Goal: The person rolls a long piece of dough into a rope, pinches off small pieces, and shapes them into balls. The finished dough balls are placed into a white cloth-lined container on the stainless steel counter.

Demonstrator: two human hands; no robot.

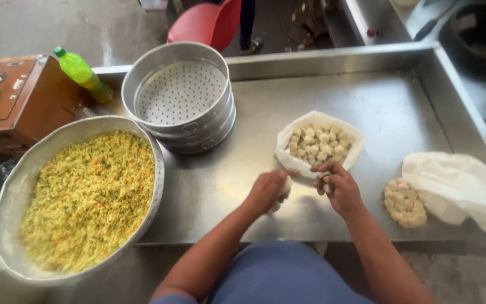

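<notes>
My left hand (266, 190) rests on the steel table (389, 107) and is closed over a pale lump of dough (284, 188) that shows at its right side. My right hand (337, 186) is beside it with fingers curled, pinching something small and pale; I cannot tell what. Both hands sit just in front of an open white plastic bag (288, 141) filled with several small dough pieces (319, 142). A second cluster of dough pieces (404, 204) lies on the table to the right of my right hand.
A big metal bowl (15, 191) of yellow shredded filling (91, 197) overhangs the table's front left. Stacked perforated steamer trays (181, 93) stand behind it. A green bottle (81, 72) leans on a brown box (15, 98). A crumpled white bag (459, 186) lies far right.
</notes>
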